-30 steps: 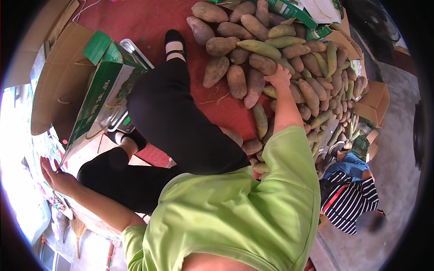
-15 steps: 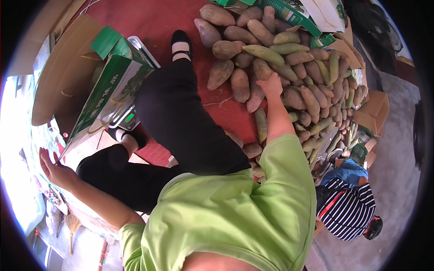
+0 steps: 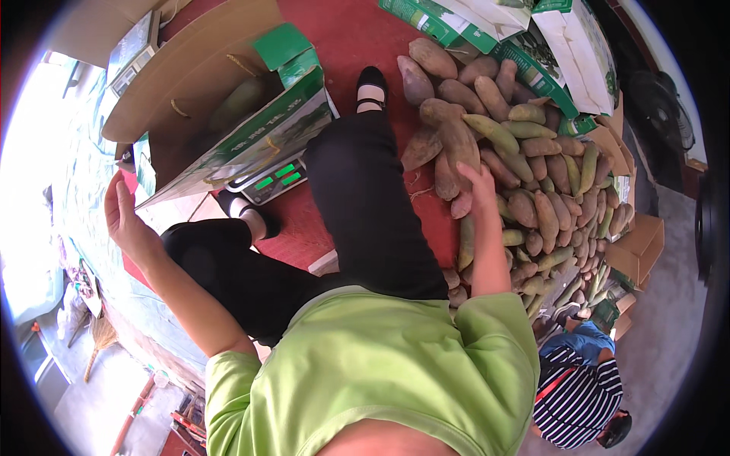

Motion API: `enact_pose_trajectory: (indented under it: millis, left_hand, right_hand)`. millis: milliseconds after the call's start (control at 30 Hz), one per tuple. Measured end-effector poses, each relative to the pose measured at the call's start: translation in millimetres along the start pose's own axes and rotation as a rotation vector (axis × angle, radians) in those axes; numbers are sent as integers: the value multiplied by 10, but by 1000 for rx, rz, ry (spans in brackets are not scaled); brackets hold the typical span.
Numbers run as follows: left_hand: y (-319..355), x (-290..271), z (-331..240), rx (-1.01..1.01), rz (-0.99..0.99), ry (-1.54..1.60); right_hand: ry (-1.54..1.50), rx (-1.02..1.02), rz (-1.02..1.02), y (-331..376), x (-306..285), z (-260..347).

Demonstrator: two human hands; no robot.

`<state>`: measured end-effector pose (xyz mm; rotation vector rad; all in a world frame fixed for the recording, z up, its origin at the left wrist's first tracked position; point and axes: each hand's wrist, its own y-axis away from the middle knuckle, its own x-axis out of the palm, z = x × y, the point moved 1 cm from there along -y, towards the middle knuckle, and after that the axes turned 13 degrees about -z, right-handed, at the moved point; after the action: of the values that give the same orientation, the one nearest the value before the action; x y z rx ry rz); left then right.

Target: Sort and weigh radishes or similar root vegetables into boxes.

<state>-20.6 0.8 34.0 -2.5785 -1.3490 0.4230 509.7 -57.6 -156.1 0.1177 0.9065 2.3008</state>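
Under the right hand (image 3: pixel 480 182): brown fruit (image 3: pixel 459 148), grip closed on it. Lift straight, sparing the pile (image 3: pixel 547 205). Left hand (image 3: pixel 125 216) open by box (image 3: pixel 228 129).

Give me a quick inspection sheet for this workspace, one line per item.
Surface: red mat on the floor.
Job's things: pile of brown and green papayas; open cardboard box sitting on a digital scale.
Clutter: more green-printed boxes behind the pile.
Hands: right hand on a brown papaya; left hand open, beside the box, holding nothing.
Cables: nothing seen.
Surroundings: another person in a striped shirt; broom at left.
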Motion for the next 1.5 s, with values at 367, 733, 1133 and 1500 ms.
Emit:
enact_pose_trajectory:
  millis: [367, 733, 1133, 1500]
  left_hand:
    - [-30, -76, -16, 53, 96, -50]
    - [-15, -23, 8, 31, 123, -116]
    - [0, -36, 30, 53, 146, -244]
    - [-42, -40, 52, 90, 95, -330]
  right_hand:
    - [316, -1052, 436, 1222, 1727, 1809]
    - [702, -1455, 482, 1942, 2898, 1529]
    - [-108, -766, 53, 324, 1212, 707]
    - [554, -90, -573, -958, -984, -1666]
